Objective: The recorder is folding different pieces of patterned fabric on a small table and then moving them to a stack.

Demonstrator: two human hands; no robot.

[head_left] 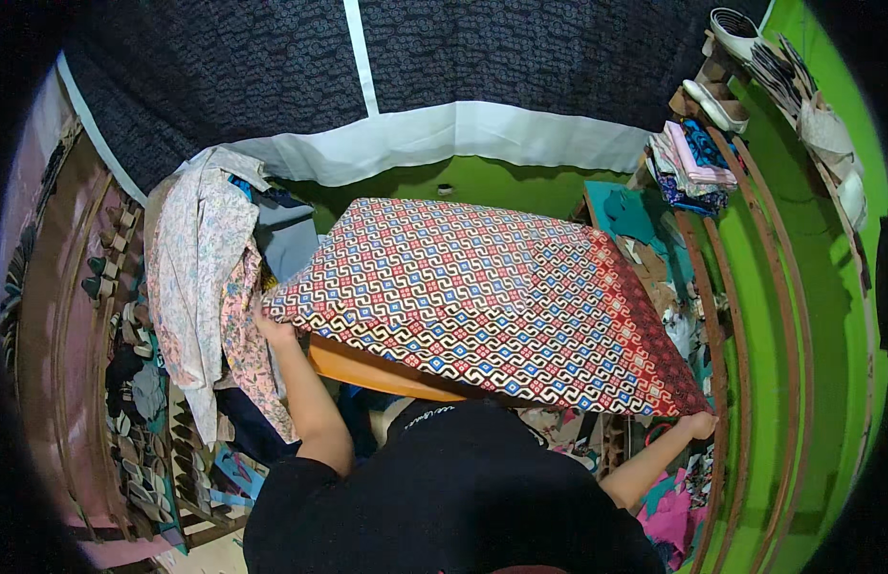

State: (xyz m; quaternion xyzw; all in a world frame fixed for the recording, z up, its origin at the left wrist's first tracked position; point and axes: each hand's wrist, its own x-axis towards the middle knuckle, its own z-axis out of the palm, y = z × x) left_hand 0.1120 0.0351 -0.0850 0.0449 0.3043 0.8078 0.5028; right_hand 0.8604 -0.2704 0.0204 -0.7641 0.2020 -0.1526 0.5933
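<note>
A large patterned cloth (pixel 463 297) in red, white, black and blue lies spread before me, with a dark red band along its right end. My left hand (pixel 274 327) is closed on its near left corner. At the near right corner, my right hand (pixel 698 425) pinches the cloth's edge, with the arm stretched out. The near edge looks pulled fairly straight between both hands. Under it shows part of an orange surface (pixel 391 371), most of which the cloth hides.
Floral garments (pixel 200 277) hang in a heap on the left, close to my left hand. Folded clothes (pixel 694 167) are stacked at the far right beside wooden rails (pixel 740 316). Shoes (pixel 716 105) stand above them. A dark curtain (pixel 520 57) hangs at the back.
</note>
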